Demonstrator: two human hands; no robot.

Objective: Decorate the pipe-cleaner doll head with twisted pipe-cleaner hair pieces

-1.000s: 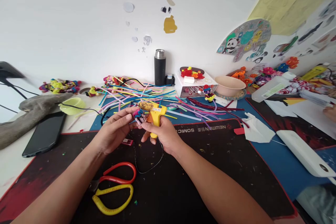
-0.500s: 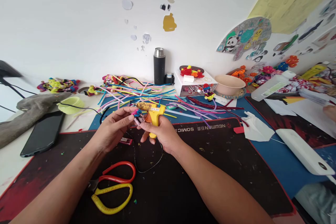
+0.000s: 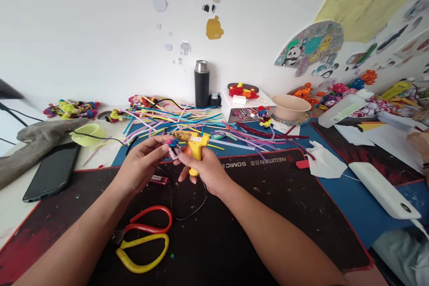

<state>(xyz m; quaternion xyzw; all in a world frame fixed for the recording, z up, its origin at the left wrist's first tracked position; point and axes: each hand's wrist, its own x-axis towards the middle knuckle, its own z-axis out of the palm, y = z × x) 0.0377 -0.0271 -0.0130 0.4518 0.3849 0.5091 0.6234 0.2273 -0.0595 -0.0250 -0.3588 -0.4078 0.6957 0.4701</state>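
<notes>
In the middle of the head view, my left hand (image 3: 142, 161) pinches a small pipe-cleaner figure (image 3: 174, 147) in pink, blue and black. My right hand (image 3: 208, 167) is wrapped round the handle of a yellow hot glue gun (image 3: 197, 145), its thumb reaching to the figure's lower right side. The gun's stained nozzle points left, just above and behind the figure. A thin dark cord loops below the gun over the black mat (image 3: 234, 223). Nearer to me lie scissors (image 3: 144, 237) with one red and one yellow handle.
Pipe cleaners (image 3: 181, 118) in many colours spread behind my hands. A black flask (image 3: 201, 82), a white box (image 3: 234, 109) and a beige bowl (image 3: 291, 108) stand along the wall. A phone (image 3: 53, 172) lies left, a white power bank (image 3: 384, 190) right. Another person's hand (image 3: 418, 145) shows at the right edge.
The whole view has shifted slightly. Both hands keep their grips, and the figure seems turned a little between the fingers, beside the glue gun.
</notes>
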